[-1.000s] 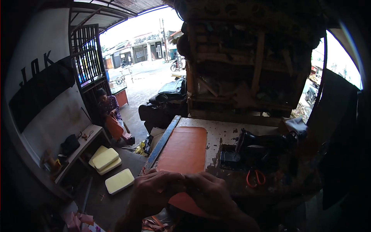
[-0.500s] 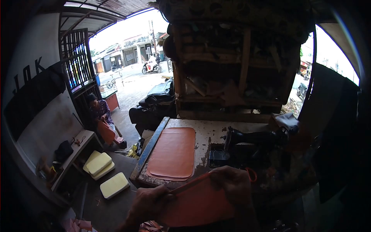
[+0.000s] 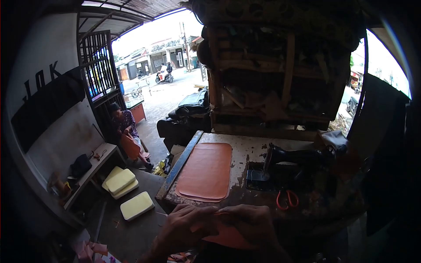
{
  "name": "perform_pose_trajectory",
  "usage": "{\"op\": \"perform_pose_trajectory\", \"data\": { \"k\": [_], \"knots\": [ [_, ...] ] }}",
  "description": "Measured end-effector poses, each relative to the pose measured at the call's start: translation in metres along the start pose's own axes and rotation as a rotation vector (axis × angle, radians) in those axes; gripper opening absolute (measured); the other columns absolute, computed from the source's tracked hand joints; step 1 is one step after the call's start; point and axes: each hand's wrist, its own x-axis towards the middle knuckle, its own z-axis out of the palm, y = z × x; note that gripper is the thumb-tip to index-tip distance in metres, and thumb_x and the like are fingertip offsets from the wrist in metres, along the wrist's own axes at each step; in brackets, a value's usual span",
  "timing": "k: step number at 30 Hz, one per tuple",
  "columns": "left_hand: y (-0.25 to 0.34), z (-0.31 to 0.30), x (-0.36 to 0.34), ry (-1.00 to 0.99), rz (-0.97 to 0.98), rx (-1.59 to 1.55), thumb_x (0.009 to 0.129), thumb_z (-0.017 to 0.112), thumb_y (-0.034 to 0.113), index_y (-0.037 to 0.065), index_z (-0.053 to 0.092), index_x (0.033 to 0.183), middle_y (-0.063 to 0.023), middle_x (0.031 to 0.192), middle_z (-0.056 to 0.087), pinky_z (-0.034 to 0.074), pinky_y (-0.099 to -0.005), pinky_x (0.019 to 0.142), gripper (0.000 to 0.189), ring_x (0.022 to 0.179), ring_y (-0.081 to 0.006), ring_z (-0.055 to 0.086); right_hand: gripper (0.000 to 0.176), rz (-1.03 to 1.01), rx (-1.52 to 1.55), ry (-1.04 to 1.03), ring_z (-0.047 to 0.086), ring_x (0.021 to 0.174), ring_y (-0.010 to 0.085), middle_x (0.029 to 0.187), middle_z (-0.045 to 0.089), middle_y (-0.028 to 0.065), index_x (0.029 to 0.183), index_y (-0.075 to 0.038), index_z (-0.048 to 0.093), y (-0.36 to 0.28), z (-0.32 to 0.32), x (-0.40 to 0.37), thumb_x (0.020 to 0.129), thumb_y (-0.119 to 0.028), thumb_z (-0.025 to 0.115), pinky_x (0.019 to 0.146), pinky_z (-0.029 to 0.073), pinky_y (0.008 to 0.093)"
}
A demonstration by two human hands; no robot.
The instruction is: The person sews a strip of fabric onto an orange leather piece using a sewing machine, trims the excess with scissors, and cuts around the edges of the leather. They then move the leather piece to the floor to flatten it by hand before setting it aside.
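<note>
My left hand (image 3: pixel 184 228) and my right hand (image 3: pixel 250 223) meet at the near edge of the worn table (image 3: pixel 254 153), both pinching a folded orange leather piece (image 3: pixel 228 236) that hangs below them. Further back on the table lies a stack of flat orange leather sheets (image 3: pixel 206 171). To their right stands a black sewing machine (image 3: pixel 298 162), with orange-handled scissors (image 3: pixel 287 199) in front of it, close to my right hand.
A wooden shelf unit (image 3: pixel 280 70) full of material rises behind the table. Yellow foam pads (image 3: pixel 127 188) lie on the floor at left beside a low bench (image 3: pixel 90 171). A seated person (image 3: pixel 125 127) works by the gate. Black seats (image 3: pixel 184 118) sit beyond the table.
My hands, spread apart half a second ago with the orange piece stretched between them, have come back together. The piece is now folded small under them.
</note>
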Motion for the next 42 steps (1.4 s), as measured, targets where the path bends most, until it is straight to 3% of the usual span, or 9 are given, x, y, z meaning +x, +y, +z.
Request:
{"op": "perform_pose_trajectory", "data": {
  "k": [6, 13, 17, 19, 26, 30, 38, 40, 42],
  "knots": [
    [-0.012, -0.001, 0.004, -0.154, -0.490, -0.391, 0.084, 0.087, 0.016, 0.006, 0.080, 0.100, -0.0107, 0.088, 0.079, 0.061, -0.0365, 0.074, 0.020, 0.082, -0.0237, 0.079, 0.022, 0.161, -0.063, -0.026, 0.080, 0.095, 0.0219, 0.101, 0.080, 0.0157, 0.114, -0.003, 0.078, 0.003, -0.008, -0.010, 0.095, -0.013, 0.078, 0.080, 0.063, 0.0349],
    [0.007, 0.002, 0.025, -0.193, -0.268, -0.305, 0.084, 0.086, 0.009, 0.002, 0.081, 0.101, -0.0097, 0.090, 0.080, 0.062, -0.0324, 0.079, 0.020, 0.086, -0.0160, 0.078, 0.023, 0.109, -0.042, -0.037, 0.079, 0.095, 0.0258, 0.104, 0.079, 0.0167, 0.114, -0.003, 0.077, 0.012, 0.005, -0.011, 0.096, -0.017, 0.077, 0.080, 0.062, 0.0374],
    [-0.003, 0.001, 0.026, -0.084, -0.409, -0.351, 0.088, 0.083, 0.014, 0.004, 0.083, 0.099, -0.0112, 0.086, 0.079, 0.059, -0.0321, 0.074, 0.015, 0.077, -0.0168, 0.076, 0.022, 0.038, -0.148, -0.032, 0.078, 0.095, 0.0328, 0.103, 0.078, 0.0175, 0.112, -0.004, 0.076, 0.021, 0.004, -0.015, 0.098, -0.020, 0.074, 0.080, 0.062, 0.0413],
    [-0.012, -0.001, 0.027, 0.003, -0.448, -0.358, 0.090, 0.081, 0.012, 0.001, 0.082, 0.100, -0.0103, 0.084, 0.079, 0.057, -0.0295, 0.073, 0.015, 0.075, -0.0129, 0.074, 0.021, -0.003, -0.259, -0.008, 0.078, 0.088, 0.0221, 0.093, 0.079, 0.0145, 0.111, -0.002, 0.077, 0.027, 0.004, -0.020, 0.096, -0.016, 0.077, 0.078, 0.061, 0.0358],
    [-0.071, -0.025, 0.024, 0.264, -0.625, -0.371, 0.092, 0.079, 0.012, -0.001, 0.082, 0.102, -0.0061, 0.084, 0.079, 0.054, -0.0269, 0.071, 0.017, 0.077, -0.0102, 0.070, 0.018, 0.070, -0.418, 0.047, 0.078, 0.086, 0.0249, 0.091, 0.078, 0.0149, 0.107, -0.003, 0.077, 0.042, -0.044, -0.058, 0.097, -0.017, 0.075, 0.075, 0.059, 0.0362],
    [-0.089, -0.031, 0.026, 0.337, -0.601, -0.396, 0.093, 0.078, 0.011, -0.002, 0.081, 0.102, -0.0048, 0.083, 0.078, 0.054, -0.0267, 0.070, 0.016, 0.074, -0.0084, 0.068, 0.013, 0.202, -0.388, 0.061, 0.076, 0.091, 0.0356, 0.096, 0.077, 0.0168, 0.102, -0.007, 0.078, 0.036, -0.073, -0.072, 0.092, -0.013, 0.073, 0.075, 0.060, 0.0399],
    [-0.151, -0.010, 0.021, 0.334, -0.662, -0.453, 0.096, 0.074, 0.013, -0.002, 0.080, 0.100, -0.0030, 0.082, 0.076, 0.051, -0.0263, 0.066, 0.017, 0.072, -0.0079, 0.066, 0.016, 0.389, -0.101, 0.249, 0.070, 0.084, 0.0080, 0.087, 0.079, 0.0084, 0.106, 0.002, 0.078, 0.047, -0.092, -0.071, 0.092, -0.007, 0.079, 0.074, 0.056, 0.0289],
    [-0.148, -0.008, 0.027, 0.289, -0.655, -0.356, 0.097, 0.074, 0.015, -0.002, 0.080, 0.099, -0.0051, 0.079, 0.077, 0.052, -0.0282, 0.067, 0.018, 0.071, -0.0090, 0.066, 0.018, 0.324, -0.023, 0.335, 0.068, 0.084, 0.0074, 0.090, 0.078, 0.0053, 0.106, 0.002, 0.078, 0.044, -0.088, -0.063, 0.090, -0.006, 0.081, 0.075, 0.056, 0.0283],
    [-0.132, 0.013, 0.020, 0.310, -0.383, 0.215, 0.091, 0.076, 0.016, 0.003, 0.076, 0.117, -0.0167, 0.109, 0.077, 0.054, -0.0438, 0.092, 0.029, 0.102, -0.0339, 0.072, 0.021, 0.303, 0.026, 0.246, 0.072, 0.085, 0.0105, 0.095, 0.079, 0.0090, 0.109, 0.001, 0.077, 0.037, -0.083, -0.054, 0.091, -0.009, 0.082, 0.077, 0.058, 0.0289]
  ]
}}
